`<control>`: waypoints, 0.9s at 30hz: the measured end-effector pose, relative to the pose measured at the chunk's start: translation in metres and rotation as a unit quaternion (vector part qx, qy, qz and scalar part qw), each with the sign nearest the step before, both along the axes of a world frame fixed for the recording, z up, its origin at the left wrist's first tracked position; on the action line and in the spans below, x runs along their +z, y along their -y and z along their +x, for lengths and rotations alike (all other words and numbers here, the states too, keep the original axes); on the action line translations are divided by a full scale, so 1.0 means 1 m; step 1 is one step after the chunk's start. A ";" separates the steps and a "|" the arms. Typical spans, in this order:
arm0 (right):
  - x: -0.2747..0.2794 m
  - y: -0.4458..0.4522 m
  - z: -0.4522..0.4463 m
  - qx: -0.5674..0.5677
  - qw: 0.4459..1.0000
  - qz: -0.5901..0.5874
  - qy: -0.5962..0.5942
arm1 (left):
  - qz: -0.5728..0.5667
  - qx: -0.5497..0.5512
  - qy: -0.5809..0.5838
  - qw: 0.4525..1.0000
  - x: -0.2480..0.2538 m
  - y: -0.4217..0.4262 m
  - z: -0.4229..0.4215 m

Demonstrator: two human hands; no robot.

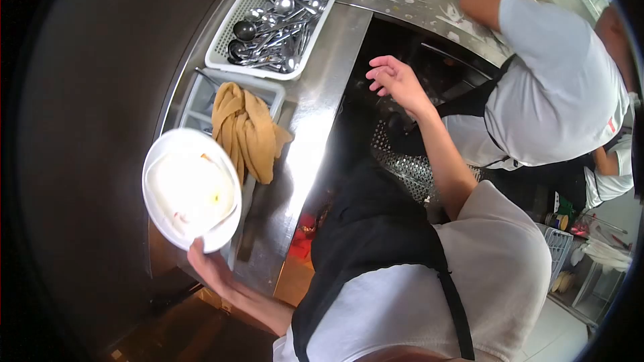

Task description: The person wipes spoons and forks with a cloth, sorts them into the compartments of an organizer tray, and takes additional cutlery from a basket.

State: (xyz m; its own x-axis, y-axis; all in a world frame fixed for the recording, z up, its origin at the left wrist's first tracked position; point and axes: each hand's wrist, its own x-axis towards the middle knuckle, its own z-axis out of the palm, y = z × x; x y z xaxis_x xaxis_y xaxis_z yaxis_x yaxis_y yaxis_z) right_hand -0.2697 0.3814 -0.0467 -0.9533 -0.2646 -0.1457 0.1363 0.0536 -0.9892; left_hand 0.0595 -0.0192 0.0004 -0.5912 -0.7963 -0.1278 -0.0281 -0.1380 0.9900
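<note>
Centrally left, the left hand (209, 268) grips a soiled white dish (191, 188) by its rim, beside the tan cloth (243, 131) on the grey divided bin (268, 90). The right hand (396, 82), loosely open, hovers beyond the steel counter's edge (335, 90).

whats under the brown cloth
A grey divided tray shows around the top and left of the cloth; whatever the folds cover inside it can't be seen.

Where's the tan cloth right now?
Head view, left of centre: tan cloth drapes over the grey bin, between the utensil basket and the white dish in the left hand.
</note>
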 end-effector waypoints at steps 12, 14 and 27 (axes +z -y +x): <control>0.027 -0.213 -0.128 -0.295 0.950 -0.013 -0.104 | 0.105 -0.267 -0.028 0.958 -0.023 -0.172 -0.341; 0.018 -0.229 -0.137 -0.300 0.949 -0.009 -0.096 | 0.104 -0.319 0.006 0.942 -0.042 -0.200 -0.393; -0.125 -0.153 -0.035 -0.168 0.954 -0.030 0.245 | 0.187 -0.561 0.066 0.804 -0.150 -0.408 -0.629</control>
State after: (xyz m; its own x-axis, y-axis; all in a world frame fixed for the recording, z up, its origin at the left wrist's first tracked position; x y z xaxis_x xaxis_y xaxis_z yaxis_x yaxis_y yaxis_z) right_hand -0.3047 0.5345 -0.1715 -0.8072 0.0218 -0.5899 0.5829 -0.1282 -0.8024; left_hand -0.5691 0.3887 -0.1499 -0.8725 0.3370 -0.3539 -0.4430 -0.2397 0.8639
